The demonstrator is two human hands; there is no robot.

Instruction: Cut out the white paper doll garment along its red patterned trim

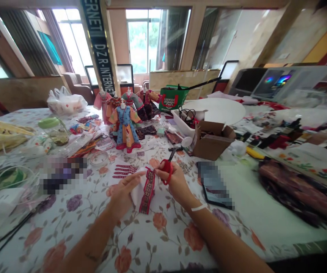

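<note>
My left hand is closed on a piece of white fabric, its fingers pointing toward the right hand. Along this fabric runs a patterned ribbon trim with red edges, hanging down toward me. Red-handled scissors hang on the fingers of my right hand, blades pointing away from me. The right fingertips pinch at the top end of the trim; whether they hold a thread or needle is too small to tell. Just beyond the left hand lie several red patterned strips on white backing.
Small doll-sized robes stand on forms behind my hands. A cardboard box, a white tray and a phone are to the right. Clear tape and a green-lidded jar lie left on the flowered tablecloth.
</note>
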